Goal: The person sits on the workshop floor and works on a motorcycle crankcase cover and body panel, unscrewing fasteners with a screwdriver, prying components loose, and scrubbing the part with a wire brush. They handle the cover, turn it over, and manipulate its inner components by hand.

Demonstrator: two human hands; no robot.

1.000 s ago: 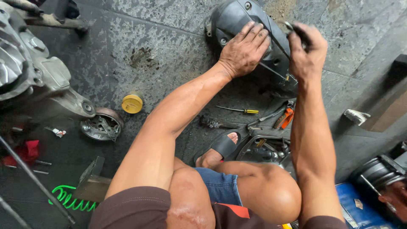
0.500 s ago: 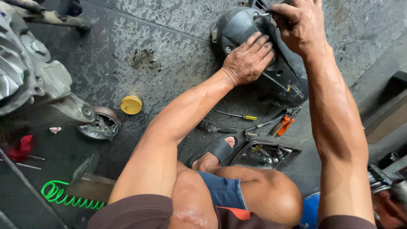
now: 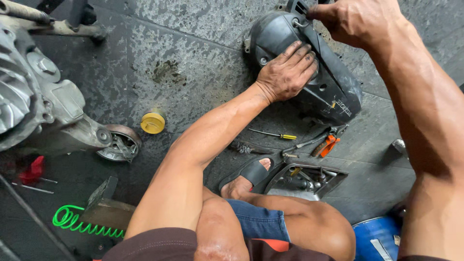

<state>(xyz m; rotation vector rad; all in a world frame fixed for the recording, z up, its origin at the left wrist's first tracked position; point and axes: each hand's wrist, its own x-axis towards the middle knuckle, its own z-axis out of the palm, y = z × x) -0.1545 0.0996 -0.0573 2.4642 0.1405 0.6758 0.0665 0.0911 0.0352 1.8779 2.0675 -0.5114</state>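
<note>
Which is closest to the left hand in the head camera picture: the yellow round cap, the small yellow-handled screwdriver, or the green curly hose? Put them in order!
Measured from the left hand, which rests on the black plastic engine cover:
1. Small yellow-handled screwdriver, on the floor just below the hand.
2. Yellow round cap, farther off to the left of the picture.
3. Green curly hose, far away at the bottom left corner.

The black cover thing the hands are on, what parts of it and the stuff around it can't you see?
- Black cover, head view: its top end is cut off by the picture's upper edge; the left hand hides part of its middle.
- Right hand: whatever its fingers pinch is hidden by the hand and the edge.
- Metal tray: its small parts are too small to tell apart.
- Blue container: cut off at the bottom edge.
</note>
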